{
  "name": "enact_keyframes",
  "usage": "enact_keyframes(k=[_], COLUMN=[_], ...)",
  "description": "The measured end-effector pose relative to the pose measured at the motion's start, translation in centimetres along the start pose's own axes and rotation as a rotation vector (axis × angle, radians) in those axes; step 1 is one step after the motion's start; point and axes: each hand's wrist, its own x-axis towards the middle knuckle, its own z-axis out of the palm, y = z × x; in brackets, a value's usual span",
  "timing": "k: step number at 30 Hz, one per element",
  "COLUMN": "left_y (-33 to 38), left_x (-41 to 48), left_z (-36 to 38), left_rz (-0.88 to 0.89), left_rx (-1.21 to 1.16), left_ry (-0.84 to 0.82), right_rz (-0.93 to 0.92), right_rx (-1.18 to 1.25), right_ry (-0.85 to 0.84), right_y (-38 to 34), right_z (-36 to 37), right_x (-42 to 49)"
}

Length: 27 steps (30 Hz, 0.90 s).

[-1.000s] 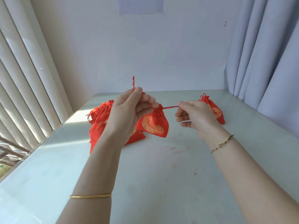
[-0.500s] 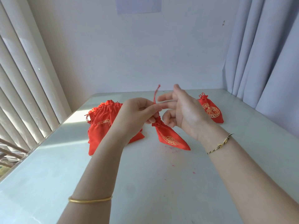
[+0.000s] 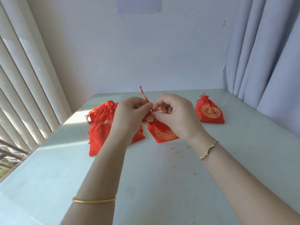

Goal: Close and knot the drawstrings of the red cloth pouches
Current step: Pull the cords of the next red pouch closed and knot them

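A small red cloth pouch (image 3: 162,133) with a gold pattern hangs between my hands just above the pale table (image 3: 146,184), its neck drawn tight. My left hand (image 3: 129,117) pinches the neck and one red drawstring (image 3: 143,94), whose end sticks upward. My right hand (image 3: 177,116) pinches a loop of the other string beside it; fingertips of both hands meet at the neck. A pile of red pouches (image 3: 103,127) lies to the left, partly hidden by my left hand. One tied pouch (image 3: 210,112) lies apart at the right.
Vertical blinds (image 3: 24,78) run along the table's left edge and a grey curtain (image 3: 267,54) hangs at the right. A white wall stands behind the table. Small red thread bits (image 3: 172,148) are scattered on the tabletop near the held pouch.
A second ago my hands were apart, pulling the strings sideways. They have come together, my right hand's fingers have curled onto a string loop, and the pouch now hangs down from its neck.
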Motion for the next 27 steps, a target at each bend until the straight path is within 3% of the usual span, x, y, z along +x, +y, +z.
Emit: enact_keyframes(k=[7, 11, 16, 18, 27], left_y=[0.3, 0.5, 1.2, 1.5, 1.2], left_x=[0.1, 0.0, -0.6, -0.5, -0.7], left_z=[-0.1, -0.6, -0.2, -0.2, 0.8], left_rz=[-0.030, -0.024, 0.198, 0.274, 0.361], left_rx=[-0.064, 0.028, 0.234, 0.319, 0.509], left_ry=[0.025, -0.003, 0.129, 0.136, 0.104], right_rz=[-0.216, 0.020, 0.463, 0.576, 0.625], right_rx=[-0.245, -0.071, 0.564, 0.689, 0.851], right_ry=[0.047, -0.006, -0.067, -0.060, -0.081], right_y=[0.3, 0.2, 0.2, 0.3, 0.4], right_z=[0.6, 0.2, 0.2, 0.1, -0.1], right_x=[-0.2, -0.1, 0.1, 0.2, 0.5])
